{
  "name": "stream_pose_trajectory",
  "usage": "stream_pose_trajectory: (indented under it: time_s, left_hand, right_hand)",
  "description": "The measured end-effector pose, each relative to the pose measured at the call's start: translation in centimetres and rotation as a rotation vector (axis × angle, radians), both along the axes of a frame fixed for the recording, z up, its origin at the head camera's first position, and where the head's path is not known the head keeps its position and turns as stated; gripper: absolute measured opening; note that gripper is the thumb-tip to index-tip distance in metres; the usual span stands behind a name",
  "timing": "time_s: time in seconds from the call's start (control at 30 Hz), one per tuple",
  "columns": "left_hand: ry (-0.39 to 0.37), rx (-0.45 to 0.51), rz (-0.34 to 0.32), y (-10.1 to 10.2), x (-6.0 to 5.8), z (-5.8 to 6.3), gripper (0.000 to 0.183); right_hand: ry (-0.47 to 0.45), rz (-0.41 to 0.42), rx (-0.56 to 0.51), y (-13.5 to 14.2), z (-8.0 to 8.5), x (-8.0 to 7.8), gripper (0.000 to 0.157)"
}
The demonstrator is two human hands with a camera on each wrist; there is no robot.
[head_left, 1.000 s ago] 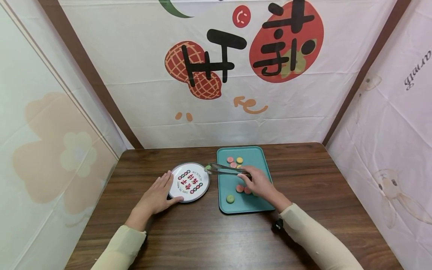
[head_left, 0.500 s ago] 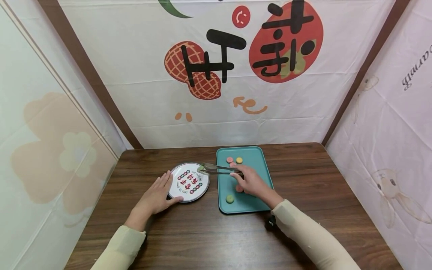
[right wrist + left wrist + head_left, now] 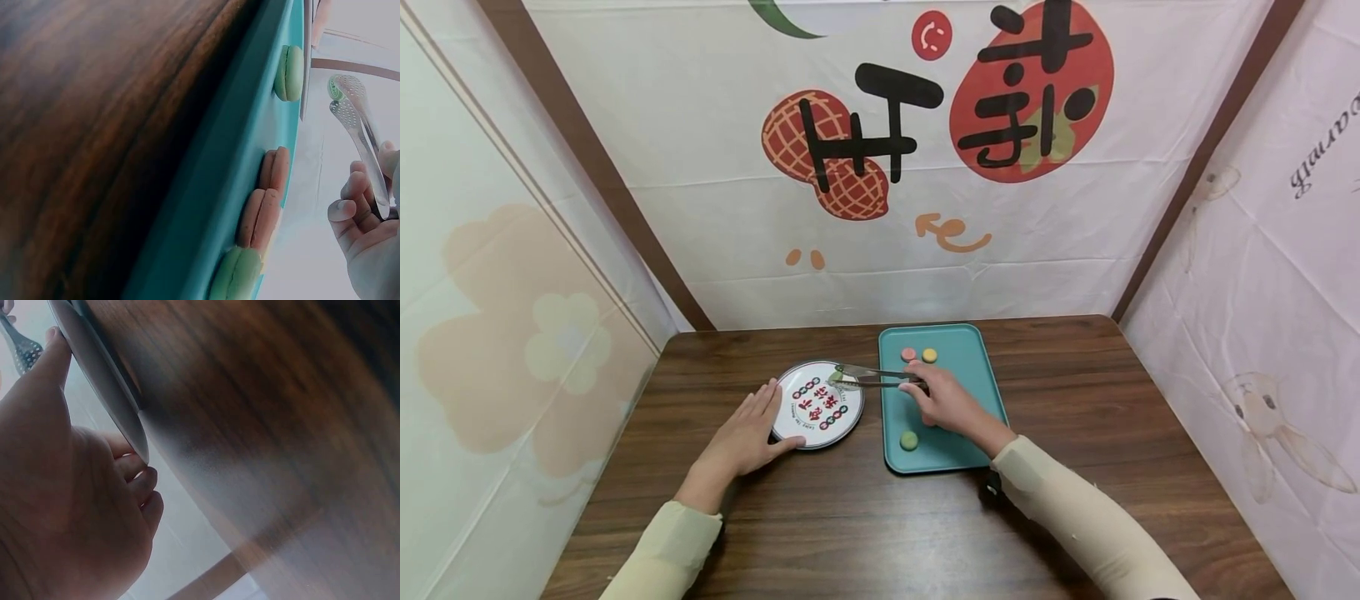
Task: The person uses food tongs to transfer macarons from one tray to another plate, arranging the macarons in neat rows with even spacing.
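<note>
A green macaron [image 3: 335,89] is held over the far right part of a round white plate [image 3: 820,440] printed in red and green — the right-wrist view shows a gap between it and the plate's edge. It sits between the perforated heads of a pair of metal tongs [image 3: 367,159], which reach out sideways from the person's right hand [image 3: 947,400]. That hand has its thumb and fingers bent round the handle end, gripping it.

The left hand [image 3: 747,433] rests at the plate's near left side, fingers fairly straight and thumb spread wide from them, both touching the rim.

Just right of the plate, a teal rectangular tray [image 3: 891,404] lies under the right hand. Toward its far end are a pink macaron [image 3: 908,354] and a yellow macaron [image 3: 929,355], side by side; in the near left corner is another green macaron [image 3: 909,440]. From the right wrist I also make out two more pink macarons [image 3: 258,219] along the near edge, one beside the other, with a further green one [image 3: 236,275] next to them.

Everything stands on a dark wood-grain table [image 3: 850,533]. Behind it hangs a white cloth [image 3: 722,233] with a big red peanut and bold black characters; pale sleeves [image 3: 1090,508] cover both forearms.
</note>
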State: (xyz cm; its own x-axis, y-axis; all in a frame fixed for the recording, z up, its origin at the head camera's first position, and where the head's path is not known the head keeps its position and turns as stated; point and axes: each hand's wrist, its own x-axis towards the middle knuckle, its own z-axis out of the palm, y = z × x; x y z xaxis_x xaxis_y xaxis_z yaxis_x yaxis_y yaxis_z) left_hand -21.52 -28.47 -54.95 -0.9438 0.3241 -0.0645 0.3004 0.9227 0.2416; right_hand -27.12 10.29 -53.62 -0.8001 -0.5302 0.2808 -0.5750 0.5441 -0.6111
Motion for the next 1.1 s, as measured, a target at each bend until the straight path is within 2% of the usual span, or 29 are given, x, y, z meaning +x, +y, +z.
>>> stream_pose_trajectory:
  time_s: [0.17, 0.57, 0.87, 1.1]
  left_hand:
    - [0.007, -0.004, -0.002, 0.0, 0.0, 0.0, 0.112]
    - [0.039, -0.006, -0.017, -0.2, 0.0, -0.2, 0.113]
    - [0.016, -0.008, -0.007, -0.3, -0.1, -0.4, 0.117]
    - [0.038, 0.0, -0.009, -0.2, 0.0, -0.4, 0.114]
  right_hand:
    - [-0.016, 0.013, 0.02, -0.7, 0.0, -0.4, 0.04]
    - [-0.035, 0.036, 0.033, -2.4, 0.1, -0.8, 0.042]
    - [-0.056, 0.055, 0.033, -3.4, -0.3, -1.5, 0.04]
    - [-0.097, 0.051, 0.045, -4.2, -0.4, -1.7, 0.045]
